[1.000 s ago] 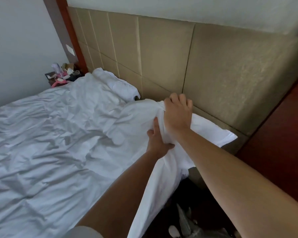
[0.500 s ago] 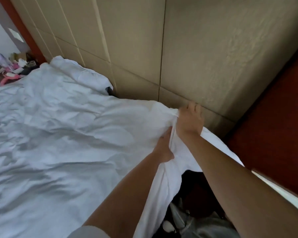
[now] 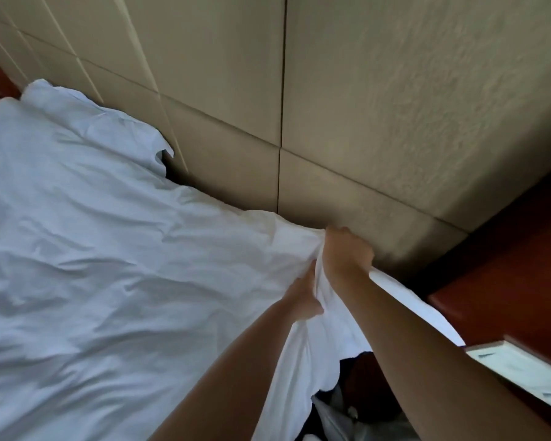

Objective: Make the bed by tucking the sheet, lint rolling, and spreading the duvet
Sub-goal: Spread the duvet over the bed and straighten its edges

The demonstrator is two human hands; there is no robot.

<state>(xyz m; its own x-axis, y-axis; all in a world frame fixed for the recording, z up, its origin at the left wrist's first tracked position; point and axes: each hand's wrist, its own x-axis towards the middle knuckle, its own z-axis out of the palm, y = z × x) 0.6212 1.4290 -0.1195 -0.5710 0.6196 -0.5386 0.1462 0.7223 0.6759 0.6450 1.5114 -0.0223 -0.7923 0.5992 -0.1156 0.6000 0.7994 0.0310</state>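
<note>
A crumpled white duvet (image 3: 109,265) covers the bed and reaches the padded beige headboard (image 3: 331,122). My right hand (image 3: 347,253) grips the duvet's top corner close against the headboard's lower edge. Just below it, my left hand (image 3: 303,297) grips a bunched fold of the same corner. Loose white fabric (image 3: 299,377) hangs from both hands over the bed's side. A white pillow (image 3: 86,122) lies along the headboard at the far left, partly under the duvet.
A dark red wooden panel (image 3: 506,281) stands at the right beside the headboard, with a white-topped ledge (image 3: 522,370) below it. Dark floor with pale items (image 3: 341,418) shows under the hanging fabric.
The view has moved closer to the headboard and to the right. Both hands have carried the duvet corner further toward the headboard's lower edge, keeping their grip. The nightstand clutter has left the frame.
</note>
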